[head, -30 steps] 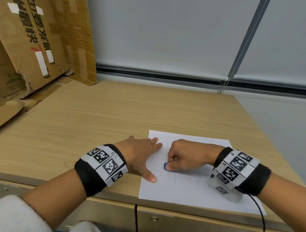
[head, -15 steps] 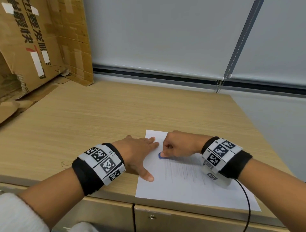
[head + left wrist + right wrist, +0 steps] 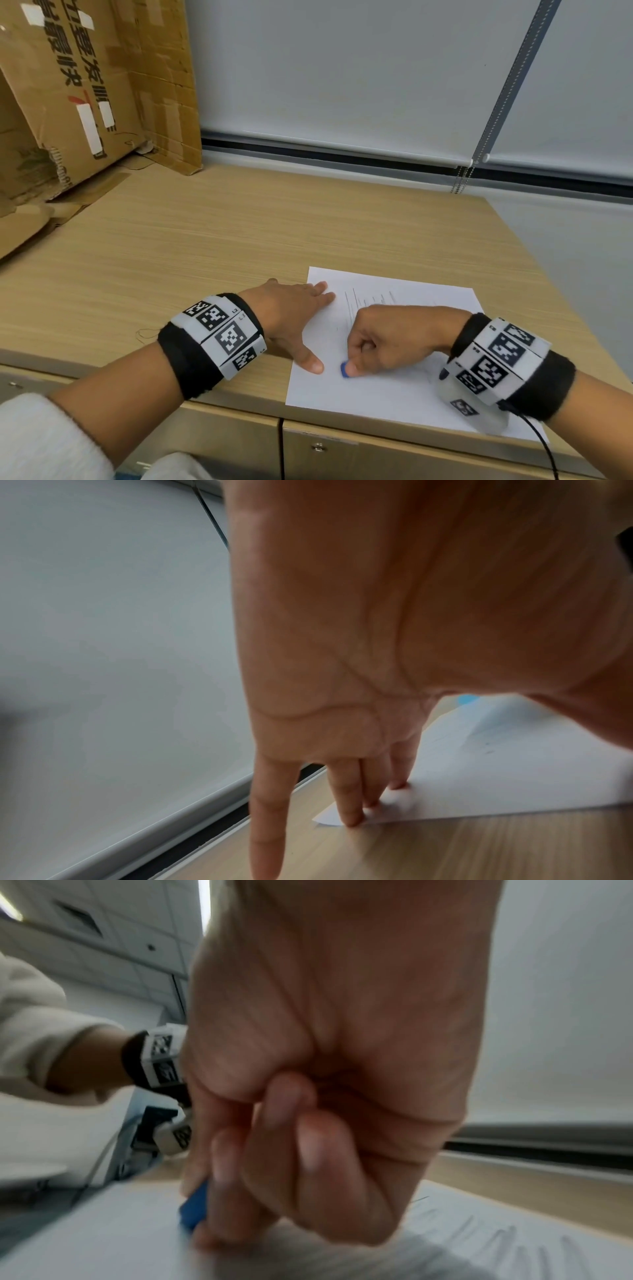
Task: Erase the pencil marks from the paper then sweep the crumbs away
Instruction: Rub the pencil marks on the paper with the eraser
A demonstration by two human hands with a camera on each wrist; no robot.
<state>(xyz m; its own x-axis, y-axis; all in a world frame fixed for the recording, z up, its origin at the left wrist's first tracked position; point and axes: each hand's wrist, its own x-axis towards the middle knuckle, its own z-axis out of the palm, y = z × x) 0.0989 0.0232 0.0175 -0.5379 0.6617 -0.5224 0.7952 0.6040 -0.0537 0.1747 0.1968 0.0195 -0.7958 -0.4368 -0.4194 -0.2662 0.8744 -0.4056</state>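
A white sheet of paper [image 3: 394, 383] lies near the desk's front edge, with faint vertical pencil marks [image 3: 359, 301] across its upper part. My right hand [image 3: 387, 339] pinches a small blue eraser [image 3: 344, 370] and presses it on the sheet's lower left; the right wrist view shows the eraser [image 3: 193, 1208] between thumb and fingers. My left hand [image 3: 291, 318] lies flat on the paper's left edge, fingers straight, thumb spread toward the eraser. In the left wrist view its fingertips [image 3: 352, 818] press the sheet's corner [image 3: 329, 818].
The wooden desk [image 3: 205, 257] extends far and left of the paper. Flattened cardboard boxes [image 3: 78, 96] lean at the back left. A roller blind with a bead chain [image 3: 462, 178] hangs behind. The desk's right edge [image 3: 548, 274] runs close to the sheet.
My right hand has pulled the eraser back down toward the front edge, after pushing it up the sheet half a second ago. The left hand keeps holding the paper in place.
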